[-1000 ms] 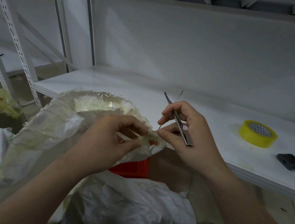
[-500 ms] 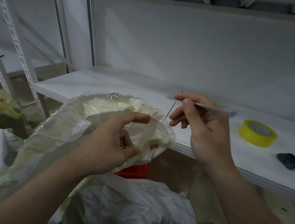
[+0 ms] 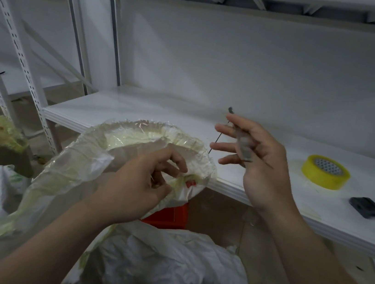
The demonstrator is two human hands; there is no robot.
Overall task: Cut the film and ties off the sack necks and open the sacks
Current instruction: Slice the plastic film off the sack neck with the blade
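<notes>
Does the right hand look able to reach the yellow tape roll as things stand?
Probably yes: only bare shelf lies between the right hand and the tape roll. But it holds a cutter, so gripping would be awkward.

This looks like a storeroom. White steel racking with slotted uprights fills the left and top of the frame. A bare white shelf runs across the middle in front of a plain wall. A yellow tape roll lies on it at right, and plastic sacks crowd the floor at the bottom.
</notes>
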